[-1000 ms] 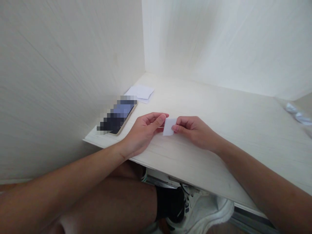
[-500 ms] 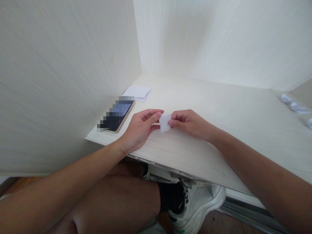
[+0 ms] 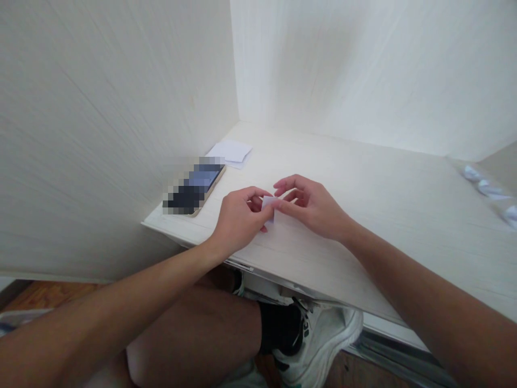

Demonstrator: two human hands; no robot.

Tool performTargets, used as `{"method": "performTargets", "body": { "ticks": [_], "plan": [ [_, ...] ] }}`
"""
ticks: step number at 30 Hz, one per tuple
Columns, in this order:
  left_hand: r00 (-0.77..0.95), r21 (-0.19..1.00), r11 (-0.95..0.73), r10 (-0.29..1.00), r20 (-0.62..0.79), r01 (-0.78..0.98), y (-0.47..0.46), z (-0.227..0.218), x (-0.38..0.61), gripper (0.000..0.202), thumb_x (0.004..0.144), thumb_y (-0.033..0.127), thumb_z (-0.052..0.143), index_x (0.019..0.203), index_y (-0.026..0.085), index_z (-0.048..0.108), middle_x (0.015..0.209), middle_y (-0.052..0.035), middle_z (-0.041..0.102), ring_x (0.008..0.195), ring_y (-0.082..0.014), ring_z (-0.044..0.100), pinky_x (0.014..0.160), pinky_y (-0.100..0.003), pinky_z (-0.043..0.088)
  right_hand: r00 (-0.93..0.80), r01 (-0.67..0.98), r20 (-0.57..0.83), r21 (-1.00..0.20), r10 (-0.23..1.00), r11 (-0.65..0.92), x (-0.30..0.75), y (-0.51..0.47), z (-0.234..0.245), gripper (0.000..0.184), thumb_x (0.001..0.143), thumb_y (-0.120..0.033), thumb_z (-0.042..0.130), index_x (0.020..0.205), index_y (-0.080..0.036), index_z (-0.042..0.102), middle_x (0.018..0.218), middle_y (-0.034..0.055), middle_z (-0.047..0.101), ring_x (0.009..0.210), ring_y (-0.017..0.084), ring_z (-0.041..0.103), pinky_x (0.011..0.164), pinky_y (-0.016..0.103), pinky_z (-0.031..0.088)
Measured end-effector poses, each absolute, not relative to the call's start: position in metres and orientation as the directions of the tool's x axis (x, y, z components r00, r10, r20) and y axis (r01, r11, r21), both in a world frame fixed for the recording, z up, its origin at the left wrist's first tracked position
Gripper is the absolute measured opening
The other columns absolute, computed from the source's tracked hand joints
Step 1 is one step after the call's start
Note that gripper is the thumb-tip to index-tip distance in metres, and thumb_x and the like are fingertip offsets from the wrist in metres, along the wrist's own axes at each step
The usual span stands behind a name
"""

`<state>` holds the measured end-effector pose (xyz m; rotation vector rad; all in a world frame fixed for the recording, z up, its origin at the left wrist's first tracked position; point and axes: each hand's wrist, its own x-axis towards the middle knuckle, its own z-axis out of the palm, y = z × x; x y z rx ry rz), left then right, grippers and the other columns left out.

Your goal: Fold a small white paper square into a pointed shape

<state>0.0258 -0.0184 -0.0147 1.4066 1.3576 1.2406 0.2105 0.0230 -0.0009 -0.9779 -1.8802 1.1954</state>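
Note:
A small white piece of paper is held just above the pale wooden desk, near its front edge. My left hand pinches the paper's left side, its fingers curled round it. My right hand pinches the right side with thumb and lower fingers, while its upper fingers are lifted and spread. Most of the paper is hidden between the two hands.
A phone lies on the desk's left side beside the wall. Behind it sit white paper sheets. Crumpled white bits lie at the far right. My leg and a white shoe are under the desk.
The hands have come closer together and now cover more of the paper. My right hand's upper fingers have lifted and spread.

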Motion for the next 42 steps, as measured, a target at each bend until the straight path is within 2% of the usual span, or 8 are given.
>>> {"method": "performTargets", "body": {
  "ticks": [4,8,13,17,26,30,34,42],
  "plan": [
    [-0.072,0.932,-0.101,0.988,0.134,0.347,-0.018,-0.017,0.023,0.017,0.076,0.019,0.079,0.093,0.017,0.078,0.061,0.0029,0.061,0.039,-0.0145,0.061,0.036,-0.024,0.042,-0.548,0.284,0.141,-0.896,0.824,0.342,0.211,0.022,-0.004,0.014,0.086,-0.026,0.07,0.098,-0.019,0.07,0.096,0.006,0.075,0.076,0.017,0.067,0.067,0.031,0.052],
    [-0.031,0.932,-0.056,0.997,0.072,0.359,-0.015,-0.016,0.012,0.019,0.075,0.021,0.081,0.093,0.018,0.078,0.063,0.0011,0.066,0.036,-0.0126,0.055,0.036,-0.025,0.035,-0.562,0.434,0.192,-0.759,0.804,0.485,0.213,0.024,-0.008,0.019,0.083,-0.012,0.064,0.097,-0.02,0.075,0.102,0.0069,0.077,0.08,0.017,0.069,0.075,0.033,0.055],
    [0.014,0.854,-0.113,0.992,0.122,0.507,-0.011,-0.013,-0.006,0.017,0.07,0.025,0.086,0.085,0.02,0.08,0.06,0.0007,0.067,0.047,-0.0151,0.055,0.05,-0.028,0.035,-0.701,0.456,0.271,-0.54,0.659,0.707,0.214,0.023,-0.009,0.017,0.091,-0.018,0.068,0.103,-0.02,0.081,0.112,0.0086,0.079,0.1,0.023,0.07,0.095,0.04,0.054],
    [0.06,0.761,-0.168,0.984,0.168,0.627,-0.012,-0.01,-0.016,0.019,0.068,0.031,0.091,0.082,0.022,0.082,0.054,0.0022,0.065,0.05,-0.0168,0.055,0.058,-0.03,0.035,-0.736,0.443,0.309,-0.452,0.602,0.774,0.213,0.02,-0.012,0.021,0.096,-0.017,0.064,0.107,-0.018,0.082,0.114,0.0097,0.08,0.102,0.025,0.068,0.096,0.044,0.055],
    [0.04,0.76,-0.202,0.973,0.226,0.618,-0.013,-0.009,-0.022,0.02,0.067,0.028,0.093,0.084,0.023,0.083,0.056,0.0017,0.063,0.058,-0.0202,0.055,0.066,-0.032,0.038,-0.772,0.389,0.377,-0.356,0.512,0.85,0.213,0.011,-0.02,0.025,0.1,-0.031,0.066,0.119,-0.02,0.078,0.123,0.0106,0.08,0.105,0.03,0.067,0.093,0.049,0.059],
    [0.081,0.635,-0.235,0.962,0.262,0.736,-0.016,-0.009,-0.019,0.016,0.074,0.028,0.088,0.086,0.022,0.08,0.058,0.0035,0.063,0.055,-0.0169,0.057,0.064,-0.03,0.042,-0.788,0.408,0.34,-0.336,0.514,0.849,0.214,0.011,-0.018,0.026,0.102,-0.029,0.063,0.121,-0.02,0.077,0.126,0.0112,0.079,0.108,0.031,0.068,0.093,0.051,0.059],
    [0.171,0.549,-0.308,0.943,0.286,0.777,-0.021,-0.008,-0.017,0.001,0.087,0.02,0.075,0.087,0.021,0.076,0.069,0.0045,0.07,0.054,-0.0112,0.059,0.058,-0.024,0.045,-0.788,0.411,0.34,-0.332,0.514,0.849,0.215,0.009,-0.018,0.025,0.102,-0.026,0.062,0.117,-0.013,0.077,0.122,0.0143,0.078,0.108,0.031,0.067,0.093,0.053,0.059],
    [0.424,0.366,-0.608,0.775,0.469,0.705,-0.028,-0.014,-0.022,0.013,0.095,0.01,0.069,0.101,0.019,0.077,0.096,-0.0007,0.075,0.076,-0.0086,0.069,0.067,-0.017,0.054,-0.782,0.444,0.337,-0.289,0.524,0.848,0.214,0.005,-0.018,0.023,0.104,-0.026,0.06,0.111,-0.012,0.077,0.118,0.0135,0.077,0.106,0.031,0.067,0.09,0.051,0.059]
  ]
}}
